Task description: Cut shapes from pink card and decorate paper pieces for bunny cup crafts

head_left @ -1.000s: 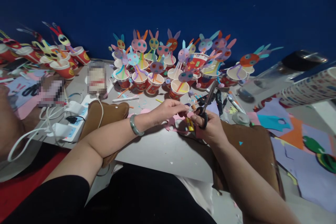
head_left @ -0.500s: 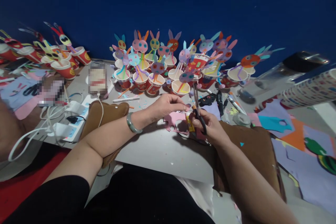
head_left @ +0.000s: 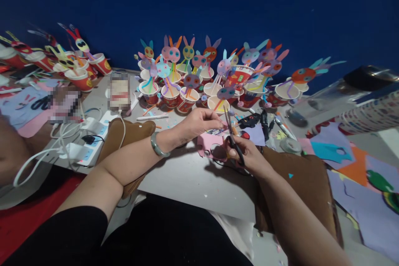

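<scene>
My right hand [head_left: 247,153] is closed round the dark handles of a pair of scissors [head_left: 230,122], whose blades point up and away from me. Thumb and fingertips of my left hand [head_left: 199,122] pinch a small pinkish piece of paper [head_left: 225,125], close beside the blades. Most of that piece is hidden by the fingers. Below both hands, a pink paper sheet [head_left: 204,143] with round holes cut in it lies on the table [head_left: 187,178]. A bangle [head_left: 158,146] sits on my left wrist.
Paper cups [head_left: 188,99] with rabbit-faced paper figures stand along the blue wall. Brown cushions [head_left: 293,191] lie under both forearms. At left are a power strip [head_left: 95,143] with white cables and another person's arm [head_left: 34,133]. Clear bottle [head_left: 324,95], stacked cups [head_left: 370,112] and coloured paper [head_left: 358,208] fill the right.
The scissors have shifted slightly left, nearer my left fingertips. My right hand now covers most of the yellow object that showed beside it. The whole view has shifted a little.
</scene>
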### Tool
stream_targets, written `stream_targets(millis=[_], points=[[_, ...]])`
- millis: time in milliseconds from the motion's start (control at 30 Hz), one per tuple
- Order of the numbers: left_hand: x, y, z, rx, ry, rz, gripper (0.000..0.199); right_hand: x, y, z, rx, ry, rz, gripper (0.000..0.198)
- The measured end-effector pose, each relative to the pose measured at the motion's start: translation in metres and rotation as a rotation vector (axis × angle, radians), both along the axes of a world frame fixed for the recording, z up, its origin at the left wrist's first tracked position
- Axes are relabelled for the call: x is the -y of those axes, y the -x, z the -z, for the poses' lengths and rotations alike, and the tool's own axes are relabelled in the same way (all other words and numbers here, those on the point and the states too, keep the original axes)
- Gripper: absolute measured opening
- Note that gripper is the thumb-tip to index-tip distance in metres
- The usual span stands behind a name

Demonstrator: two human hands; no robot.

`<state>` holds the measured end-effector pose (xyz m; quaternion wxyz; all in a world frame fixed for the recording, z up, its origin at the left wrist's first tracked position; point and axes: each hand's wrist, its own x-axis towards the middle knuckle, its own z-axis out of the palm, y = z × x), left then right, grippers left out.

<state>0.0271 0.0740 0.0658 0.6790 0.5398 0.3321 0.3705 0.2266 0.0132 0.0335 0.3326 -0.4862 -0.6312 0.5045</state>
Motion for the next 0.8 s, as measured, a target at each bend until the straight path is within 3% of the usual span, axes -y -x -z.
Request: stream_targets(millis=[800], points=[[-0.0031,-0.0012,0.0049,0.056,0.006,-0.009,0.017,0.0007,-0.0006,0.0008,0.030,0.028,-0.002,0.054]])
